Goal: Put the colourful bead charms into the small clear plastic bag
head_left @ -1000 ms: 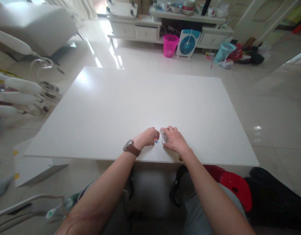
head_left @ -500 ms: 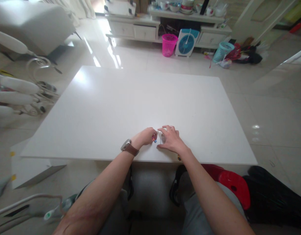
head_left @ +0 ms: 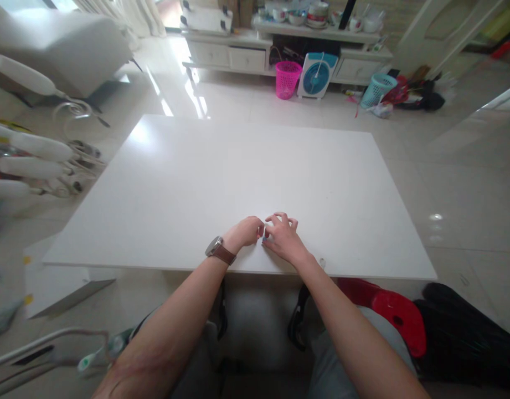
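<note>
Near the front edge of the white table [head_left: 238, 177], my left hand [head_left: 250, 231] has its fingers closed round a small colourful object [head_left: 258, 236], of which only red and blue bits show. A watch with a brown strap [head_left: 220, 250] is on that wrist. My right hand [head_left: 282, 235] is right beside it, thumb and index finger brought together at the same spot, the other fingers raised and bent. What the right fingertips hold is too small to make out. A small clear round thing [head_left: 322, 262] lies on the table right of my right wrist.
A red stool [head_left: 398, 318] and a black bag [head_left: 462, 332] are below the table's right front. White padded bars [head_left: 34, 147] stand at the left. Beyond the table are a pink basket [head_left: 287, 80], a blue fan [head_left: 318, 76] and a cabinet [head_left: 246, 58].
My right hand has moved slightly left and closed its thumb and index finger near my left hand. The clear thing by the right wrist now shows. The view has shifted slightly.
</note>
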The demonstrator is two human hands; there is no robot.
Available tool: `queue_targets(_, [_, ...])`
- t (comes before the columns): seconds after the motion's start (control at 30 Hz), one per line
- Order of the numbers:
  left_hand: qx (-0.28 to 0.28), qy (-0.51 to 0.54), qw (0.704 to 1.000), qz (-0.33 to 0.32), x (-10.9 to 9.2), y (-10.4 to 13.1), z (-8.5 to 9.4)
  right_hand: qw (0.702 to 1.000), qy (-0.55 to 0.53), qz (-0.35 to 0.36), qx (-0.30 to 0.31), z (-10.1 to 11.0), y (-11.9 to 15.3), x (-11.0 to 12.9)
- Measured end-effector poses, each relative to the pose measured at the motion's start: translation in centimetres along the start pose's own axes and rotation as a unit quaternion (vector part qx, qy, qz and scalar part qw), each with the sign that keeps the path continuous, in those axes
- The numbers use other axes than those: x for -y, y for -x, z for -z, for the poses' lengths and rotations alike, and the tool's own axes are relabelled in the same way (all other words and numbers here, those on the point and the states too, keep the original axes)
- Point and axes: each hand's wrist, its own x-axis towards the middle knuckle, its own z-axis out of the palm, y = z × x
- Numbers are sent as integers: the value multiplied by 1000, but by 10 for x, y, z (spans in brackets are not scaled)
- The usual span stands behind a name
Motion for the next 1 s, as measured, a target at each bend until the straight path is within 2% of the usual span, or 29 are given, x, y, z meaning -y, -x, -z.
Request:
queue_targets(0.33, [13,10,1000,14,-3,-2,6,1000,2,-12,-5,-4,-3,4])
queue_targets(0.67, [-7,1,1000,-2,5,-8,-3,999,-35,-19,-24,-5,-5,5])
queue_targets(0.8, [-7,14,1000,2,5,-5,-2,995,-65,-38,-70,4,-6,-8])
queue_targets(0.93, [-1,27,1000,9,4,-2,0,980,-85,-110,-141,22,-4,-35])
queue_targets(1.0, [-1,30,999,11,4,-2,0,977,-94,-125,-143,27,-1,-47])
